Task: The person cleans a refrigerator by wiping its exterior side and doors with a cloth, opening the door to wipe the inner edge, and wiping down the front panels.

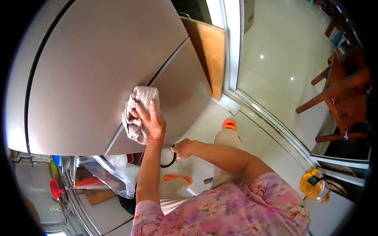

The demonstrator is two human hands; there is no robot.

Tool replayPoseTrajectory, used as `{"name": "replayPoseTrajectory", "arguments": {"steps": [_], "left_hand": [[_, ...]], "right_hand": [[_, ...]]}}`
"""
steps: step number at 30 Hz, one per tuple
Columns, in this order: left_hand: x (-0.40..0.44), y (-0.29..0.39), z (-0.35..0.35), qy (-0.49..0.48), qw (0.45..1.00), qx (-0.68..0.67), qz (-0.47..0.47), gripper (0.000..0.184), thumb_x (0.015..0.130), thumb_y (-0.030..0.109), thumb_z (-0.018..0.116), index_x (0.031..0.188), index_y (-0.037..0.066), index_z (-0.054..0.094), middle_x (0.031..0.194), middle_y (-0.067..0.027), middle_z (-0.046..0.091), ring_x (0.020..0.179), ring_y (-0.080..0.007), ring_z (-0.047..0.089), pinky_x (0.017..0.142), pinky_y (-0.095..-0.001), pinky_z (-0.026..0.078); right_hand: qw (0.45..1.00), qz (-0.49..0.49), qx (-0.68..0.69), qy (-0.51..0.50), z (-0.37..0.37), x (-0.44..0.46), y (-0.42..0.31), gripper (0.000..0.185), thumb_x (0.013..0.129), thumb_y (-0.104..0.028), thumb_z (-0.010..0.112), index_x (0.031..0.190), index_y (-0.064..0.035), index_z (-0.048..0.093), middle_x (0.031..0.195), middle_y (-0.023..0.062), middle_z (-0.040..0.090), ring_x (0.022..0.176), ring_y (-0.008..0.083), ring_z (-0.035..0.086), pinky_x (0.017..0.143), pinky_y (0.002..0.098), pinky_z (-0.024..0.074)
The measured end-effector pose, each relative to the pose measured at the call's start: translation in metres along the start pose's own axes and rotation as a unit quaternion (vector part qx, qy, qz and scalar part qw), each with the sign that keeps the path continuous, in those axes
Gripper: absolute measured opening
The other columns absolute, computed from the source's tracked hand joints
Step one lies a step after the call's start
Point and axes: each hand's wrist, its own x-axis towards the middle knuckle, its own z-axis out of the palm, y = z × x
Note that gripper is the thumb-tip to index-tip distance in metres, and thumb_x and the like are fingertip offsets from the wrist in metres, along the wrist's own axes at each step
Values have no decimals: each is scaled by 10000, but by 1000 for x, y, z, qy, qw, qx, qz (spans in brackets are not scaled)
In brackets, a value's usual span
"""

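My left hand [154, 122] presses a crumpled, light-coloured cloth [146, 94] flat against the refrigerator [94, 67]. The cloth lies across the dark seam between two door panels, and its folds bulge around my fingers. A red band circles the left wrist. Lower and to the right, my right hand [183, 148] is closed round a black curved strip [173, 160], which looks like a handle or ring. What that strip belongs to is not clear from here.
A wooden board [210, 47] leans beside the refrigerator, near a white door frame [233, 43]. Orange slippers [229, 125] are on the floor. Plastic bags [124, 173] hang at lower left. An oil bottle [311, 185] and a wooden chair [334, 94] are at right.
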Motion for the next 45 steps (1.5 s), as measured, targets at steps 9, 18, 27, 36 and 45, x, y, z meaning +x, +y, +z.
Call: {"name": "replayPoseTrajectory", "arguments": {"steps": [9, 18, 27, 36, 45], "left_hand": [[98, 63, 75, -108, 975, -167, 94, 669, 719, -134, 491, 1328, 136, 434, 1407, -296, 326, 1283, -538, 309, 987, -537, 401], [100, 78, 142, -170, 968, 26, 180, 525, 766, 10, 560, 1284, 80, 510, 1417, -171, 360, 1272, -368, 403, 1071, -490, 308], [-25, 70, 128, -526, 732, -415, -124, 296, 883, 112, 559, 1174, 104, 610, 1257, -80, 539, 1134, -251, 504, 960, -343, 422], [-182, 23, 68, -598, 767, -142, 187, 525, 866, 159, 564, 1374, 110, 441, 1476, -123, 316, 1340, -277, 322, 1118, -341, 247], [-34, 14, 5, -265, 702, -534, -390, 543, 895, 165, 552, 1401, 70, 379, 1428, -70, 359, 1302, -243, 364, 1020, -400, 377]], "right_hand": [[998, 30, 3, 54, -5, -1, 28, 322, 829, -251, 552, 1076, -45, 552, 938, 133, 655, 926, 318, 639, 739, 447, 514], [990, 85, 86, 66, -27, 6, 44, 279, 834, -235, 546, 1034, -46, 594, 917, 121, 663, 896, 311, 646, 733, 438, 514], [995, 3, 96, 3, -41, -14, 38, 269, 816, -213, 533, 917, -6, 671, 936, 132, 678, 865, 294, 654, 727, 419, 509], [997, -4, 39, 72, -33, -7, 30, 274, 776, -229, 571, 848, -5, 712, 842, 154, 687, 855, 287, 648, 778, 379, 492], [995, 3, 52, -82, -21, -14, 10, 256, 694, -169, 588, 851, -13, 716, 884, 156, 687, 877, 295, 652, 720, 408, 507]]}}
